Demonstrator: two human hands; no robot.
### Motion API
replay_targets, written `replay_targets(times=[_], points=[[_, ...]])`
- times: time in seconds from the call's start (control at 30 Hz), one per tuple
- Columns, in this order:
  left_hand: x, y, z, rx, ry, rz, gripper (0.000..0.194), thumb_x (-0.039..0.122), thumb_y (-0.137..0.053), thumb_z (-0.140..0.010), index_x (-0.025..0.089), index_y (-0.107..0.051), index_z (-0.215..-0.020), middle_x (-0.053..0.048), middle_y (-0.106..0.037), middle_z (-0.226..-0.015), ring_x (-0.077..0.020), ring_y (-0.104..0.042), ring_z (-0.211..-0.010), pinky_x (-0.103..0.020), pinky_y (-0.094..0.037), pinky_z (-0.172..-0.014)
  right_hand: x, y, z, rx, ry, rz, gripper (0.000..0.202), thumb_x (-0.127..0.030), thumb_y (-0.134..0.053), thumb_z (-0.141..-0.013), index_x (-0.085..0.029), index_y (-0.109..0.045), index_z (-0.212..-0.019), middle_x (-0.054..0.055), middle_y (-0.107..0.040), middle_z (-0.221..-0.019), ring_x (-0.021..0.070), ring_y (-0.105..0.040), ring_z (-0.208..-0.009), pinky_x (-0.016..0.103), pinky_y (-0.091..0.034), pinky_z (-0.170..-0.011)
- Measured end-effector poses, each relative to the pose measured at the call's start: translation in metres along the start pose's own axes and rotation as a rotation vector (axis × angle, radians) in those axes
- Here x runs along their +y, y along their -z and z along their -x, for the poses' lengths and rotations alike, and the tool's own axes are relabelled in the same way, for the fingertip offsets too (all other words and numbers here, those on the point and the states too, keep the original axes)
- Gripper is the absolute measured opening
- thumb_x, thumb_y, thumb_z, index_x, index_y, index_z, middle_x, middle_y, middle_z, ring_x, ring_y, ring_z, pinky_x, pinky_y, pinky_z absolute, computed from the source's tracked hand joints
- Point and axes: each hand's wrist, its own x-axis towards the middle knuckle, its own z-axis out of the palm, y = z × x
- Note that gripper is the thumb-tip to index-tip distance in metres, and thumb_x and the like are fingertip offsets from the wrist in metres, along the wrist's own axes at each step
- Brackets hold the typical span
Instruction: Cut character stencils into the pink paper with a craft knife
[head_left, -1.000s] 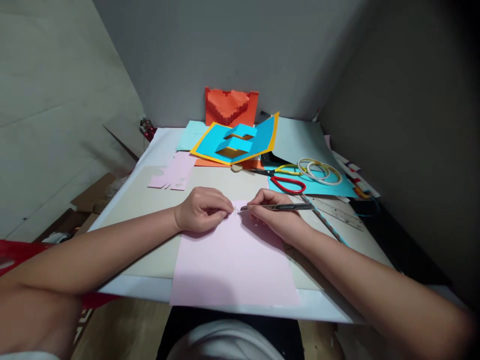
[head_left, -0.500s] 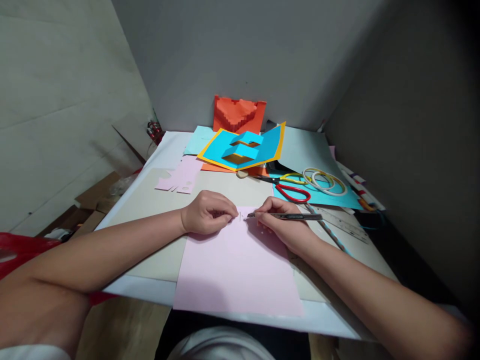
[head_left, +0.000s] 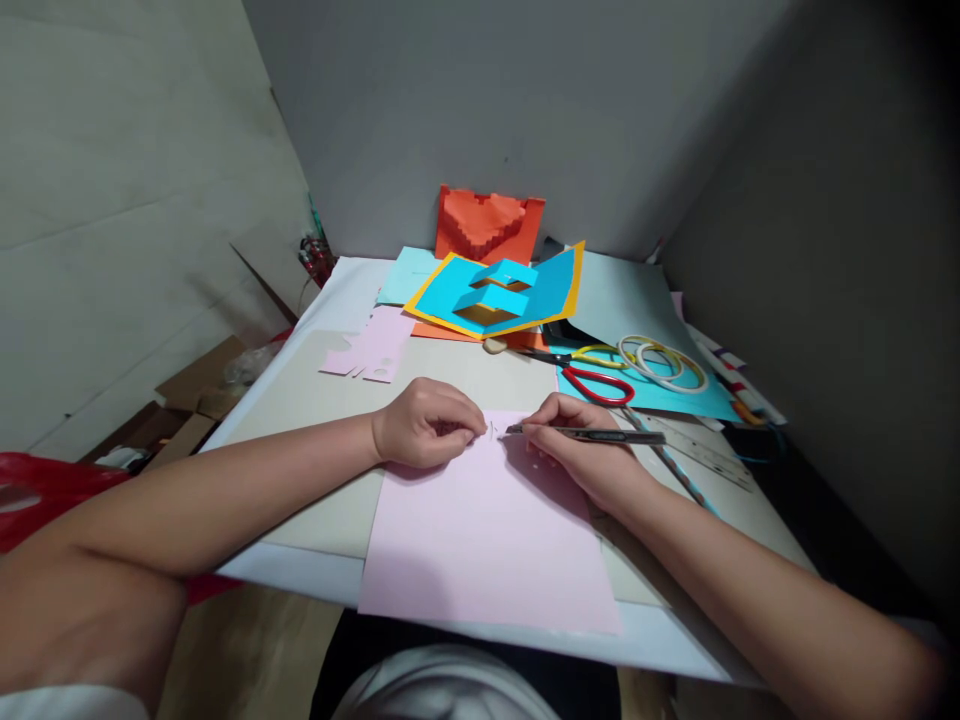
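"Smooth grey panels (head_left: 480, 110) are set behind the counter (head_left: 300, 568). What is worked there?"

"Matte pale-pink paper (head_left: 487, 550), laid flat at the near edge, finely marked near its far end."

"And the fingers?"

"A slim metal knife (head_left: 611, 436) is clamped by the right fingers (head_left: 541, 412); the left fingers (head_left: 456, 410) are curled together on the paper."

"What is changed?"

"Only the view is slightly shifted."
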Motion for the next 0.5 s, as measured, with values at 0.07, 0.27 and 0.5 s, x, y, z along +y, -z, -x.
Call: replay_targets(times=[0.07,0.27,0.5], points=[[-0.0001,0.0000,0.0000,0.001,0.000,0.004,0.031,0.037,-0.062,-0.100,0.018,-0.062,-0.124,-0.009,-0.064,-0.123,-0.0212,-0.066,-0.102,-0.041,-0.059,-0.088,0.0003,0.0000,-0.0004,0.006,-0.004,0.004,0.035,-0.036,-0.065,-0.097,-0.019,-0.062,-0.127,0.009,-0.066,-0.128,0.0232,-0.068,-0.106,0.045,-0.059,-0.088],[0.0006,0.0003,-0.0006,0.000,-0.003,0.005,0.030,0.037,-0.062,-0.100,0.018,-0.062,-0.123,-0.009,-0.064,-0.123,-0.0210,-0.066,-0.102,-0.041,-0.059,-0.088,0.0005,0.0001,-0.0014,0.014,-0.014,0.010,0.035,-0.036,-0.064,-0.097,-0.019,-0.062,-0.127,0.009,-0.066,-0.128,0.0231,-0.068,-0.106,0.045,-0.059,-0.088],[0.0003,0.0002,0.0009,0.008,0.008,0.011,0.031,0.037,-0.062,-0.100,0.018,-0.062,-0.124,-0.009,-0.064,-0.123,-0.0212,-0.066,-0.103,-0.041,-0.059,-0.088,-0.0033,-0.0003,0.0008,0.046,-0.020,0.020,0.034,-0.036,-0.064,-0.097,-0.019,-0.062,-0.127,0.009,-0.066,-0.129,0.0230,-0.068,-0.106,0.045,-0.059,-0.088]])
